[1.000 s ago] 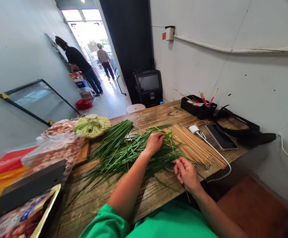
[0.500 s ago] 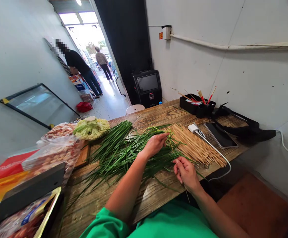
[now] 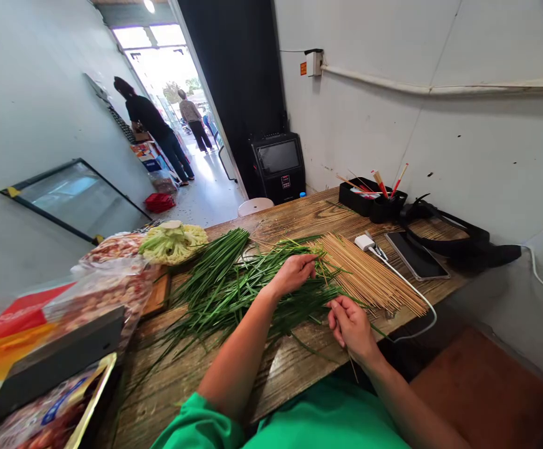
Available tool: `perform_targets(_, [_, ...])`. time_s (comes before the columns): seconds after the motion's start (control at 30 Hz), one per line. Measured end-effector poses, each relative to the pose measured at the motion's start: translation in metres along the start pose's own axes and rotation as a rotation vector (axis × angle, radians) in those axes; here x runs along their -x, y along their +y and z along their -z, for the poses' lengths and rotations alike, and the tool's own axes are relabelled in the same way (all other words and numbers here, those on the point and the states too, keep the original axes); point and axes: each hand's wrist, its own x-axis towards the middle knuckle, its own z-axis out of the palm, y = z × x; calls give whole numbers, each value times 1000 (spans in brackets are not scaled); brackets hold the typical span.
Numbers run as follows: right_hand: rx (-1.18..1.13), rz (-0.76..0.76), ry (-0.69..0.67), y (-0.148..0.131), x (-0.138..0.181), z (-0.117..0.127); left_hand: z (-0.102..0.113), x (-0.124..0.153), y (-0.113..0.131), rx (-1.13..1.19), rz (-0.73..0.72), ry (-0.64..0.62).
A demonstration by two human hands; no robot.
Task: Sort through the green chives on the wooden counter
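A loose heap of green garlic chives (image 3: 247, 287) spreads over the wooden table in front of me. My left hand (image 3: 297, 272) is over the heap's right side, its fingers pinched at the yellowish chive ends; the exact strand is hard to make out. Lower and to the right, my right hand (image 3: 350, 324) is closed around a thin bamboo skewer (image 3: 353, 366), whose end sticks out below the palm. Chive leaves also run up to its fingertips. Many bare bamboo skewers (image 3: 369, 274) lie side by side just beyond both hands.
Left are a cauliflower (image 3: 172, 242), bagged food (image 3: 107, 293) and a dark flat blade-like plate (image 3: 56, 362). A phone (image 3: 416, 254), white charger (image 3: 365, 242), black strap (image 3: 458, 240) and black holder (image 3: 359, 196) lie right. Two people stand by the doorway.
My left hand's fingers have curled in slightly at the chive ends. My right hand stays in place with the skewer. A person near the doorway has shifted slightly.
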Motion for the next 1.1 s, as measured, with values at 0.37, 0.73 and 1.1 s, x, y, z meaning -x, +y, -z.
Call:
perform_targets(0.37, [21,-8,-12,-1,-1,1,-1,0,-3,-18,-31,15])
perform_targets(0.73, [-6,-21,-1,0,-1,0,-2,3,-2,-70,-28,-30])
perform_targets(1.1, [24,38,38,-1,1,-2,22,14,1,-298,59,-203])
